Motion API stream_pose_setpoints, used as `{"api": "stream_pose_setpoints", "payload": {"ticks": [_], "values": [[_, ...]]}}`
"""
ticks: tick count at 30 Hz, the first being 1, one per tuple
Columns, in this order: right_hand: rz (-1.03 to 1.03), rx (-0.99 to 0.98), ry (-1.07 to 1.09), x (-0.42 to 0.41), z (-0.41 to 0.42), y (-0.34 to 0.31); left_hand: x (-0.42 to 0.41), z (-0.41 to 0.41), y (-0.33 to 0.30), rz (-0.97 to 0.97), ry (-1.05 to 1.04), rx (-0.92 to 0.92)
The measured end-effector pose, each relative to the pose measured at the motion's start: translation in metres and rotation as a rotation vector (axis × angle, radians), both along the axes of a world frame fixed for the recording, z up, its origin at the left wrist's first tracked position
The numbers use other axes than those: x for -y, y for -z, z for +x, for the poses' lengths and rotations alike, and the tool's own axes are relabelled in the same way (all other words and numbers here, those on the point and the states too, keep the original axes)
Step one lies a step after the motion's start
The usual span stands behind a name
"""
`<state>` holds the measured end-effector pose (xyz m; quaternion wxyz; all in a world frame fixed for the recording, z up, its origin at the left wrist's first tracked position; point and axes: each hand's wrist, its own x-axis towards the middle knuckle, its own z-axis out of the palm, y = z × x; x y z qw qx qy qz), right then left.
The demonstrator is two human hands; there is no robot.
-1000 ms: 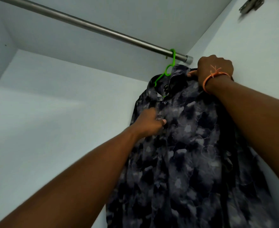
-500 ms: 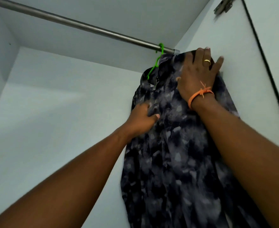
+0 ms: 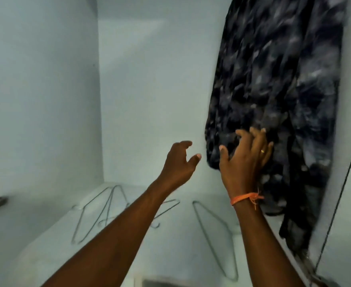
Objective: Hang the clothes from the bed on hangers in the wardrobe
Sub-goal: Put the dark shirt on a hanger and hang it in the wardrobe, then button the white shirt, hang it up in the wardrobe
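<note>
dark patterned shirt (image 3: 274, 83) hangs by the wardrobe's right wall, right hand (image 3: 245, 162) smoothing it flat-fingered, left hand (image 3: 177, 162) loose and empty, so next fetch a wire hanger (image 3: 214, 235) off the wardrobe floor (image 3: 170, 255).

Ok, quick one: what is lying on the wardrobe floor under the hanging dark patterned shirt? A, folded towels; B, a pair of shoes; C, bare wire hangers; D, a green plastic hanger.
C: several thin bare wire hangers lie flat on the pale wardrobe floor, below and to the left of the hanging shirt; no towels, shoes or green hanger show there.
</note>
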<state>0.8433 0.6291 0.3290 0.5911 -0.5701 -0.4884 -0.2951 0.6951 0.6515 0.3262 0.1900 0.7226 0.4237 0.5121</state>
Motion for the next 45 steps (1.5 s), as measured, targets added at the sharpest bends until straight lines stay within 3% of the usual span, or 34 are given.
{"api": "stream_pose_setpoints", "payload": {"ticks": [8,15,21,26,29,35,45], "values": [[-0.303,-0.256,-0.331,0.054,-0.084,0.130,0.101,-0.078,0.136,-0.307,-0.159,0.147],[-0.547,-0.291,-0.704,0.146,-0.209,0.167,0.208,-0.187,0.166,-0.362,-0.434,0.296],[-0.609,-0.550,-1.113,0.283,-0.331,0.191,0.362,-0.271,0.191,-0.327,-0.664,0.377],[-0.626,-0.638,-1.271,0.408,-0.411,0.218,0.489,-0.326,0.232,-0.404,-0.702,0.334],[-0.767,-0.589,-1.363,0.464,-0.450,0.232,0.560,-0.370,0.245,-0.391,-0.810,0.359],[-0.971,-0.439,-1.541,0.545,-0.539,0.248,0.671,-0.445,0.246,-0.354,-1.119,0.577],[-1.405,-0.221,-1.790,0.669,-0.748,0.294,0.825,-0.597,0.274,-0.340,-1.565,0.866]]}}
